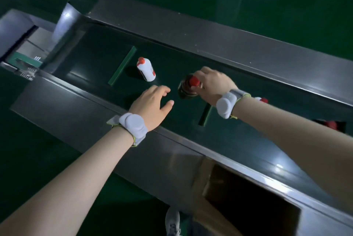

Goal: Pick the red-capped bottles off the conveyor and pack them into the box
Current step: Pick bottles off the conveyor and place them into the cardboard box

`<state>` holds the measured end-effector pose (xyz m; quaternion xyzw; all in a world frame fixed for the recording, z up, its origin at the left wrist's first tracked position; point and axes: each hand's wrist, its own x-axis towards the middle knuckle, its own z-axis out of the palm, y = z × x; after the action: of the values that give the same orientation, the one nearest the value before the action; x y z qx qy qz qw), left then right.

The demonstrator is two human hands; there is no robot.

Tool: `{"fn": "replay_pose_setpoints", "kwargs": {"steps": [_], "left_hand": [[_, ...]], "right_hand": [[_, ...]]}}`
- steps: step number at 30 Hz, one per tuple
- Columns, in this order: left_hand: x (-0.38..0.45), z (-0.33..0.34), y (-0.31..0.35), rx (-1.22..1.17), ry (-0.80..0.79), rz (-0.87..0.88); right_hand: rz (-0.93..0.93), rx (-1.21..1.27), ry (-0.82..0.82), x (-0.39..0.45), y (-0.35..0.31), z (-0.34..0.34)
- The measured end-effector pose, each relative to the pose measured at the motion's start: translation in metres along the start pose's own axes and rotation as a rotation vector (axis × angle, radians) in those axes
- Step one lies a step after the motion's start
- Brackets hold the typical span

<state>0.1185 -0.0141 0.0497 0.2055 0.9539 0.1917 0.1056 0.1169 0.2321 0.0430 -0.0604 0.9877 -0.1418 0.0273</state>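
Frankly, the weak point was my grip: my right hand [214, 83] had closed its fingertips on only the red cap of the dark bottle [188, 87], which stood on the conveyor belt [91, 60] at mid-frame. I judged that a pinch so high up could let the heavy body swing or slip when lifted, and a loose cap could come away. My left hand [152, 105] was spread, fingers apart and holding nothing, just to the left of that bottle and not touching it, so it gave no support.

That dark bottle stood roughly upright, its long axis running toward my camera, cap uppermost. A white bottle [146, 69] stood further left on the belt, near a green cleat [122, 65], its long axis leaning cap-first toward the far left. I judged it could ride away leftward unpicked if the belt was running, though I could not tell whether it was. More red caps [264, 100] showed behind my right forearm, mostly hidden. The cardboard box [202, 176] sat near me, below the conveyor's near rail, well apart from the bottle; its dark interior showed nothing.
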Motion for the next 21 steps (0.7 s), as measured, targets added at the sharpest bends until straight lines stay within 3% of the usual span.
{"fn": "replay_pose_setpoints", "kwargs": {"steps": [4,10,21], "left_hand": [[-0.032,-0.025,0.049,0.029,-0.033,0.141],[-0.076,-0.031,0.088,0.081,-0.159,0.222],[-0.146,-0.019,0.133,0.239,-0.274,0.451]], "right_hand": [[-0.029,0.021,0.064,-0.066,-0.028,-0.078],[0.041,0.014,0.156,-0.151,-0.064,-0.133],[0.218,-0.027,0.105,-0.294,-0.118,-0.134]]}}
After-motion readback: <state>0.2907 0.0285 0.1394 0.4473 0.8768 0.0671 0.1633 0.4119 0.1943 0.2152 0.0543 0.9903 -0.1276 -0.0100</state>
